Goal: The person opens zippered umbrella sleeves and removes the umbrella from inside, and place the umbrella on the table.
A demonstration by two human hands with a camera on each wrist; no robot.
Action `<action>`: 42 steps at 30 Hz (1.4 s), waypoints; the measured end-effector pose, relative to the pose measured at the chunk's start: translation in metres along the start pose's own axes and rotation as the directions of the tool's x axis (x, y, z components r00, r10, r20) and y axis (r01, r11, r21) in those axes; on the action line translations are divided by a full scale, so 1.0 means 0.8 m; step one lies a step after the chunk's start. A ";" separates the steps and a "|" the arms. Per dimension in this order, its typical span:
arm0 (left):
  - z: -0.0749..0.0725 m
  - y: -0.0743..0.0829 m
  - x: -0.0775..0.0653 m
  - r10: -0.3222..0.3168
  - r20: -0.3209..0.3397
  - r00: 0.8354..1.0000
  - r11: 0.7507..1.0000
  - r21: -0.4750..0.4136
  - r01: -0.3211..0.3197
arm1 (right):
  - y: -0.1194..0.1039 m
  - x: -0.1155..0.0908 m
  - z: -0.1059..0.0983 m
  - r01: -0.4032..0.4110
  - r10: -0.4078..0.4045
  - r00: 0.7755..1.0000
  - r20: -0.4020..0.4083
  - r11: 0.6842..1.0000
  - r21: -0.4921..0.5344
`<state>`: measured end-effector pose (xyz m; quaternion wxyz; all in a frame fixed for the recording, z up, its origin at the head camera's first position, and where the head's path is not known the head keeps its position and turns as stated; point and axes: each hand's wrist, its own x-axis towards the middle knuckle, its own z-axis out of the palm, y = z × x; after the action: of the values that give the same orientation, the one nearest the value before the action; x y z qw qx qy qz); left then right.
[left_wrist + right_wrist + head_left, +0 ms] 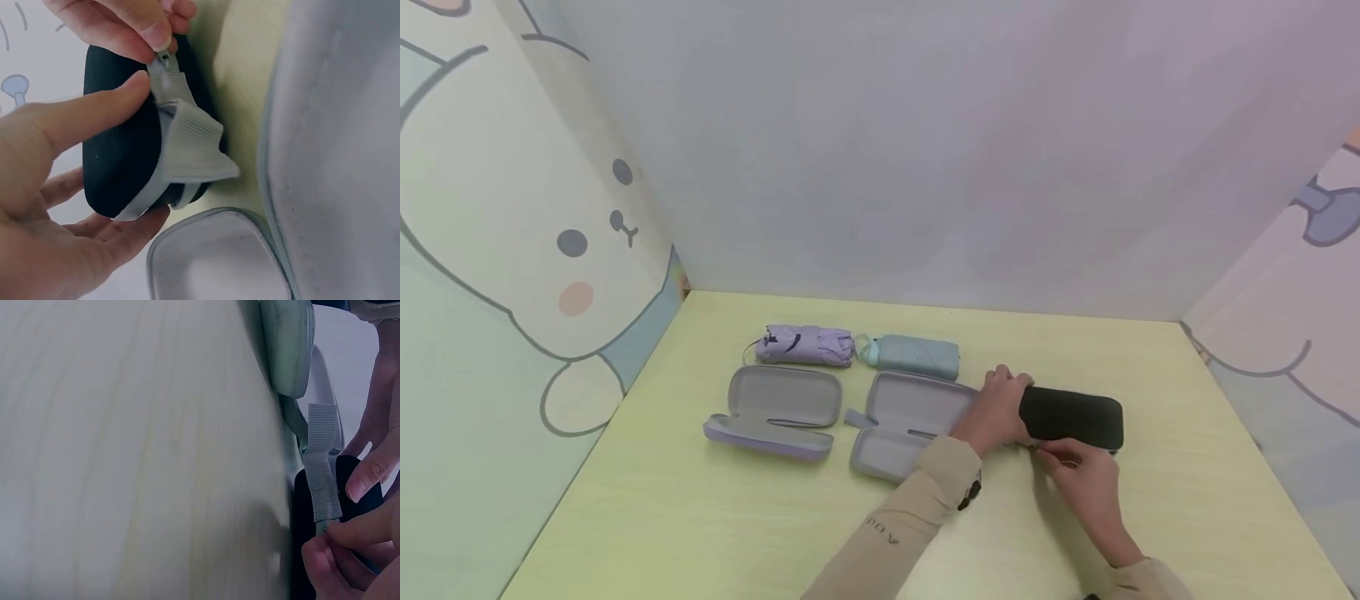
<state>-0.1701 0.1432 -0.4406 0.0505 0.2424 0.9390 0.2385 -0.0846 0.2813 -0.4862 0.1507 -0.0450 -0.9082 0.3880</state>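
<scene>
A black zip case (1075,418) lies at the right of the table. My left hand (997,414) grips its left end, with the thumb (103,112) across the top beside the zip and the other fingers curled round the far side. My right hand (1086,487) pinches the zipper pull (164,58) at the case's near edge between thumb and fingertips. A grey ribbed fabric tab (194,144) sticks out from the end of the zip, and shows in the right wrist view as a strip (323,462) leading to the right fingertips. The case's inside is hidden.
Left of the black case lies an open grey-lined case (917,400), partly covered by my left arm. Another open case (786,396) with a purple shell is farther left. Behind them lie a folded purple umbrella (805,345) and a folded blue-grey umbrella (917,356).
</scene>
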 end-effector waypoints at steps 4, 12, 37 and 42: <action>-0.006 0.004 -0.008 0.016 -0.030 0.999 1.000 -0.009 -0.016 | 0.001 -0.002 -0.010 0.013 -0.013 1.000 0.011 1.000 -0.027; -0.015 0.013 -0.029 0.078 -0.053 0.996 0.996 -0.041 -0.081 | -0.002 -0.007 -0.051 -0.058 0.067 0.984 -0.165 0.997 0.058; 0.026 0.034 -0.103 0.248 -0.179 0.952 0.968 0.079 -0.238 | 0.084 0.071 -0.125 0.030 -0.078 0.936 0.344 0.989 0.142; 0.034 0.029 -0.106 0.318 -0.210 0.925 0.948 0.104 -0.302 | 0.089 0.078 -0.107 0.134 -0.170 0.907 0.385 0.984 0.118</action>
<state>-0.0797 0.1321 -0.4556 -0.1024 0.3609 0.8963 0.2364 -0.1196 0.4022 -0.4663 -0.0034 0.1114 -0.9025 0.4160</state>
